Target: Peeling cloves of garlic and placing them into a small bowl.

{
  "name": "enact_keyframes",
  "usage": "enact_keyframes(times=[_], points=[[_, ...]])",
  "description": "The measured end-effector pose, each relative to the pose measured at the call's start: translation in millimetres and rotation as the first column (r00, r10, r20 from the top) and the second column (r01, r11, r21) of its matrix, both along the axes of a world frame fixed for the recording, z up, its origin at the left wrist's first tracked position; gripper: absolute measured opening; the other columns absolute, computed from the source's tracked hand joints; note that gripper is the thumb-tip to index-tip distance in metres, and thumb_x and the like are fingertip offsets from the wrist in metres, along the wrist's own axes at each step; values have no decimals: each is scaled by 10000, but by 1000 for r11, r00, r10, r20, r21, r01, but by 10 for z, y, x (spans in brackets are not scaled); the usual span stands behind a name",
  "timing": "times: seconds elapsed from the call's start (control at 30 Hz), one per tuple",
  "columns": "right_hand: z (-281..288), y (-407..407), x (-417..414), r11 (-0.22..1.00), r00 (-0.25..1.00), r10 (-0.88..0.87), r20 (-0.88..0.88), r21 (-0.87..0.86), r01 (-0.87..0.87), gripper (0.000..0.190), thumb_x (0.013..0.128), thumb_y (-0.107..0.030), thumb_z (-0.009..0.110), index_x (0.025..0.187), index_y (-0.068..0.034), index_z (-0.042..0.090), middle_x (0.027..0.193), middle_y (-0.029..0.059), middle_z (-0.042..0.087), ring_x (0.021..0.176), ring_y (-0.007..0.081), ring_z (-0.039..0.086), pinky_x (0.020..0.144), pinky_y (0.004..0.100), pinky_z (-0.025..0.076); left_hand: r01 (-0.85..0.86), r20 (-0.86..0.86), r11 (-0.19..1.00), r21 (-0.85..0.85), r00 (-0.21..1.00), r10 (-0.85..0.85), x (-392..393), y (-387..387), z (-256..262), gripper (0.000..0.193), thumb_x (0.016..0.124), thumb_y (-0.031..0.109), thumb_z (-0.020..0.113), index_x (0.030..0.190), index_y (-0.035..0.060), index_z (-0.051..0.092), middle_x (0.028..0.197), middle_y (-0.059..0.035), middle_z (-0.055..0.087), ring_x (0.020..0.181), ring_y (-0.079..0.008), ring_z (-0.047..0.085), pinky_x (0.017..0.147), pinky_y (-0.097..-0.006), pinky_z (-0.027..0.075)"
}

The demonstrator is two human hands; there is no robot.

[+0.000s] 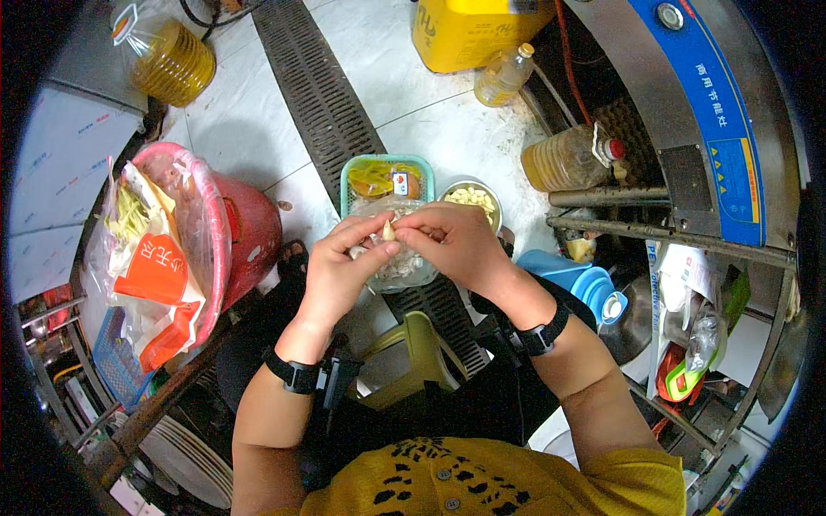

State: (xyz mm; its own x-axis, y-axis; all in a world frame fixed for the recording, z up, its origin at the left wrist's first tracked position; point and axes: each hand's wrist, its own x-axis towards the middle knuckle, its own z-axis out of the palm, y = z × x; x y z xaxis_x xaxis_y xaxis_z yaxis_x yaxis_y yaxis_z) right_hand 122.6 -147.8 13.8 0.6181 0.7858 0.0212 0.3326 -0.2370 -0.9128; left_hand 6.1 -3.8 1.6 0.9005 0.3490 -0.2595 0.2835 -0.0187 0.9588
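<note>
Between my fingertips is a pale garlic clove (pixel 388 231). My left hand (pixel 345 261) pinches it from the left with thumb and forefinger. From the other side, the fingers of my right hand (pixel 455 242) meet at the clove, and I cannot tell whether they grip the clove or its skin. Under both hands sits a plastic bag (pixel 403 274) with garlic skins and bulbs, partly hidden by them. Just beyond my right hand, a round metal bowl (pixel 498 209) holds many peeled cloves (pixel 470 197). A green plastic basket (pixel 387 159) with packaged items stands behind the bag.
A pink bin (pixel 255 238) full of waste stands at left. Oil bottles (pixel 174 61) (pixel 561 158) and a yellow jerrycan (pixel 474 32) stand around the floor. A drain grate (pixel 322 97) crosses the tiles. At right are a blue jug (pixel 581 284) and a metal rack (pixel 671 235).
</note>
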Motion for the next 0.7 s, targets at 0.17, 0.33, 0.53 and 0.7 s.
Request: enact_keyframes(times=[0.17,0.33,0.53,0.7], points=[[-39,-5,-18,999,994,8,112,36,-12,128,799,-96,653,889,-7,673,708,94,636,590,119,574,555,244,448,-17,49,973,231,999,6,18,-47,34,331,741,54,719,1067,42,666,897,-63,630,783,-136,567,733,-248,460],[-23,19,-55,999,996,-22,92,-32,25,137,779,-167,604,713,-48,585,694,152,600,660,327,597,573,397,465,-28,101,946,324,995,-5,21,-69,32,326,721,36,720,1043,39,673,861,-74,626,750,-154,573,694,-256,466],[-31,35,-72,998,991,-65,115,-12,66,128,782,-169,601,746,-48,586,714,142,608,664,321,595,570,391,461,-22,95,945,326,995,-10,15,-71,31,319,716,37,722,1031,38,673,862,-79,627,741,-161,573,692,-260,469],[-22,14,-28,999,996,-38,84,29,35,84,801,-93,635,826,-14,651,698,98,625,559,133,574,518,262,446,-13,53,953,302,999,-3,17,-56,38,287,736,53,720,1018,33,673,911,-65,643,782,-141,580,702,-249,467]])
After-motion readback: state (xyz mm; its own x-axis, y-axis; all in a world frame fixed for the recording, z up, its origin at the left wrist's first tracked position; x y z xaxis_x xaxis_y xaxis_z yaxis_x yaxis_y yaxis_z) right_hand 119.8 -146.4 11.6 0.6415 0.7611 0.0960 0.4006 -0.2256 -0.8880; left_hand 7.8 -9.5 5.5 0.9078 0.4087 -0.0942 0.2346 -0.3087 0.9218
